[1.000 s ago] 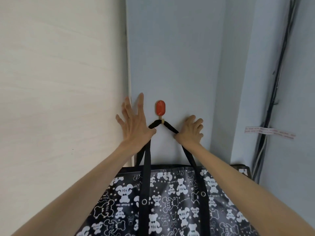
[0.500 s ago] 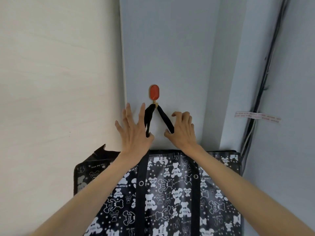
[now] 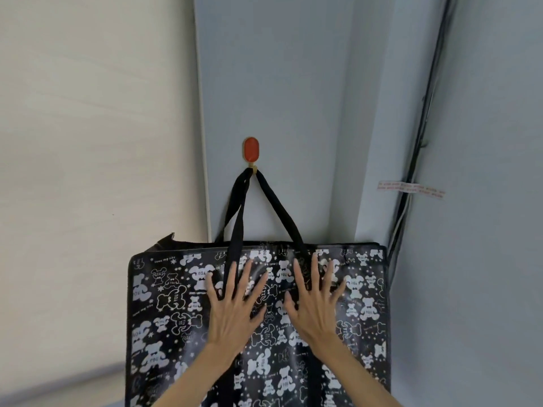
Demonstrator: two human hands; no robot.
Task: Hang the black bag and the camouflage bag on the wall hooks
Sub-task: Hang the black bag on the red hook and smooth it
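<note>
We see a glossy black tote bag printed with white teddy bears [image 3: 164, 304] hanging flat against a pale blue-grey wall [image 3: 293, 83]. Its two black fabric straps [image 3: 276, 204] rise to a point and loop over a small brass hook with an oval red plate [image 3: 250, 151]. Our left hand [image 3: 233, 306] and right hand [image 3: 314, 304] lie side by side on the bag's front, near its top edge, fingers spread wide and flat, gripping nothing. Left of the bag is a cream panel [image 3: 88, 142]; on the right, dark cables [image 3: 420, 148] run down the wall.
</note>
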